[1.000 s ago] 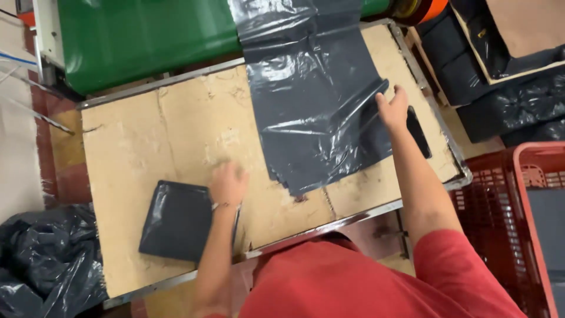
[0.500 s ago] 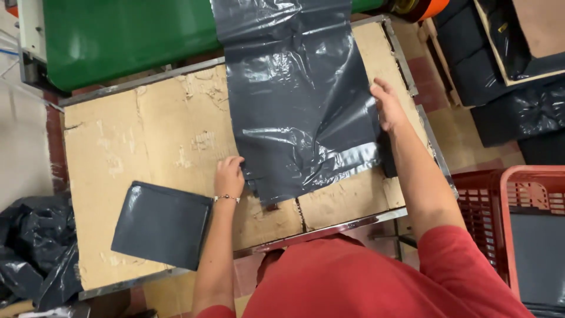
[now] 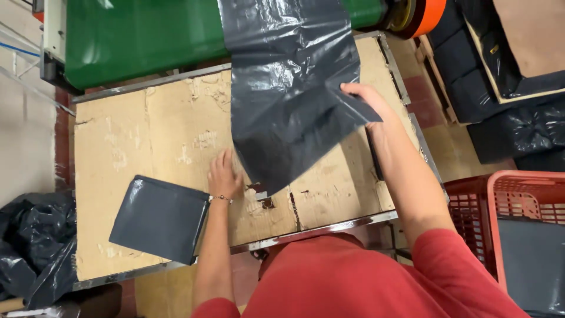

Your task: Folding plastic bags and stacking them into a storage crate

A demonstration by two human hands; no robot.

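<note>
Right hand (image 3: 368,106) now lifts the dark grey plastic sheet (image 3: 291,88) edge it grips off the cardboard-topped table (image 3: 129,147), mid-fold; left hand (image 3: 222,174) flat, open, pinning it.

Dark grey plastic sheet (image 3: 288,88), glossy, wrinkled, lower right corner lifted

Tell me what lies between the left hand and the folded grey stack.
Head view: only bare cardboard tabletop separates the left hand from the folded stack; nothing else sits there.
</note>
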